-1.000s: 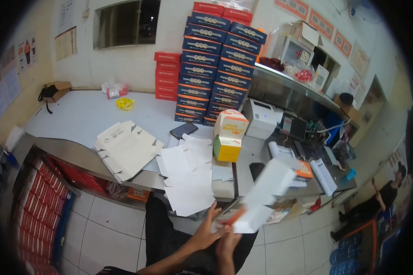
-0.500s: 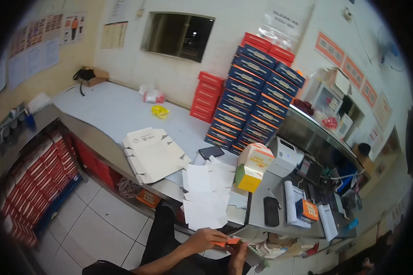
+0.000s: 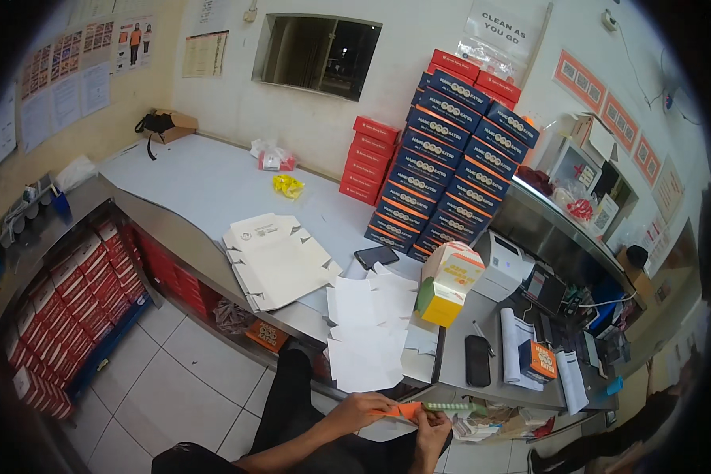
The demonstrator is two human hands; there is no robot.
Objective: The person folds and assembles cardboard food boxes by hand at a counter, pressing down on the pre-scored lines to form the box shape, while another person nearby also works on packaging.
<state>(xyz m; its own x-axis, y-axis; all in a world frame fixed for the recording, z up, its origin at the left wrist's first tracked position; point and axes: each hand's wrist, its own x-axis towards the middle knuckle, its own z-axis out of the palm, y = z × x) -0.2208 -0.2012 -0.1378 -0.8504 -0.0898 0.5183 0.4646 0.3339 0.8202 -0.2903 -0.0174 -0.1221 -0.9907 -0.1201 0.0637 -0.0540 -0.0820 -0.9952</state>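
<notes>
Low in front of my lap, my left hand (image 3: 359, 413) pinches the left end of an orange and green carton (image 3: 407, 410). The fingers of my right hand (image 3: 432, 430) close on its middle, and a green checked flap sticks out to the right. How the carton is folded is partly hidden by my fingers. Just beyond my hands, flat white carton blanks (image 3: 366, 336) overhang the table's near edge. To their left lies a stack of cream-coloured flat blanks (image 3: 280, 257) with cut flaps. A white, yellow and green folded carton (image 3: 448, 284) stands to their right.
Tall stacks of dark blue boxes (image 3: 426, 162) and a shorter red stack (image 3: 367, 160) stand at the back. A phone (image 3: 377, 257) lies before them. On the right counter are a white printer (image 3: 502, 267), a black case (image 3: 477, 361) and papers. A person's leg (image 3: 584, 442) shows lower right.
My hands have shifted slightly right, and more of the orange and green carton shows between them. The whole view has moved a little. A leg and shoe have come into sight lower right.
</notes>
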